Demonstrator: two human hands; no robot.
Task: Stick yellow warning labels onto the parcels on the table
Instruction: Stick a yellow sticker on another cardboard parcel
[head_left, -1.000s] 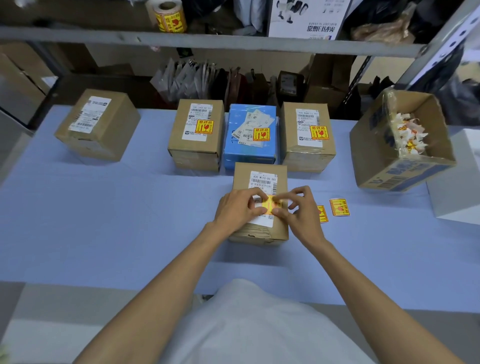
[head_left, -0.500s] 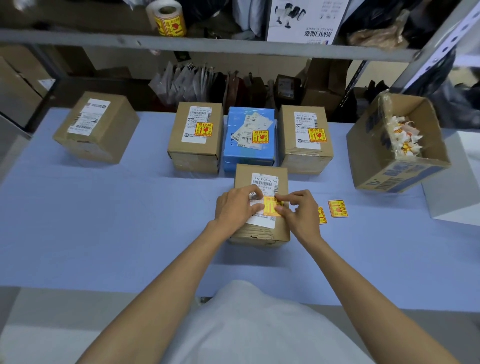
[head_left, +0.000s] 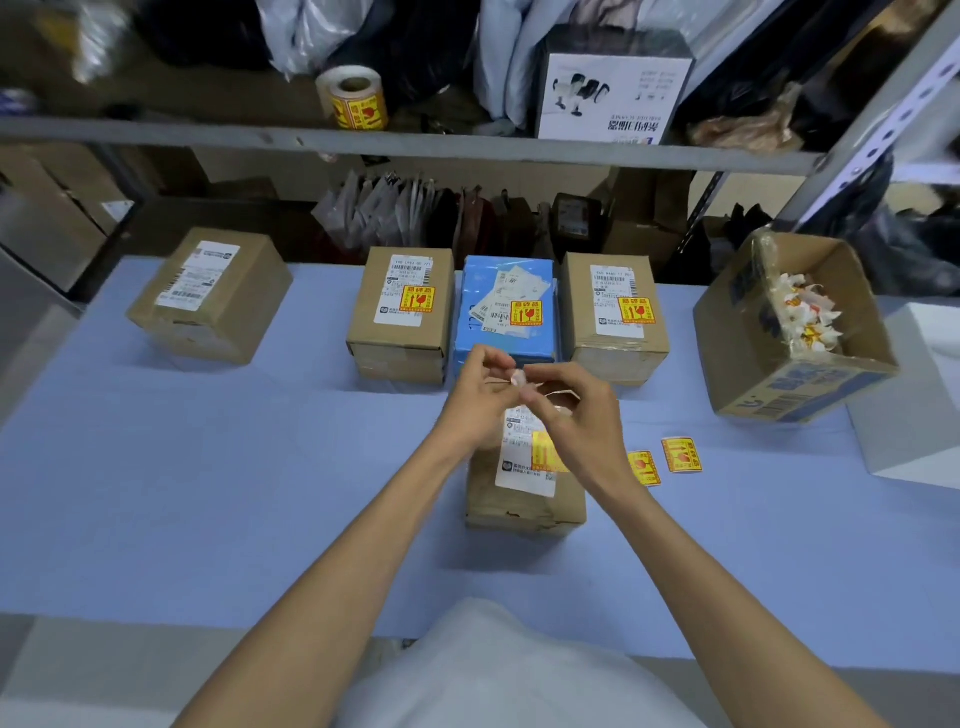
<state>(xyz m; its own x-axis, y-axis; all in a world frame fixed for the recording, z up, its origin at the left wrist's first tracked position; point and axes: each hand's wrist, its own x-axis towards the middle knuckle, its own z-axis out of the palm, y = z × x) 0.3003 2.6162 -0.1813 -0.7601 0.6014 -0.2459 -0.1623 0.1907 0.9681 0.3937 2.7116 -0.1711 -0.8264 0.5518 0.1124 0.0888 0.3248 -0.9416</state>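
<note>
A brown parcel (head_left: 524, 493) lies in front of me with a yellow warning label (head_left: 540, 452) stuck on its white shipping label. Above it my left hand (head_left: 480, 400) and my right hand (head_left: 571, 415) meet, fingertips pinching a small pale scrap of backing paper (head_left: 518, 379) between them. Behind stand two brown parcels (head_left: 402, 317) (head_left: 615, 322) and a blue parcel (head_left: 506, 317), each bearing a yellow label. A brown parcel (head_left: 210, 296) at the far left carries only a white shipping label. Two loose yellow labels (head_left: 644, 467) (head_left: 681, 455) lie on the table to the right.
An open cardboard box (head_left: 753, 332) holding crumpled backing scraps sits tilted at the right, next to a white box (head_left: 919, 415). A roll of yellow labels (head_left: 354, 98) stands on the shelf above. The table (head_left: 208, 467) is covered in light blue.
Both hands lifted off the near parcel, leaving the yellow label stuck on it, and now hold a small paper scrap above it. The camera tilted upward.
</note>
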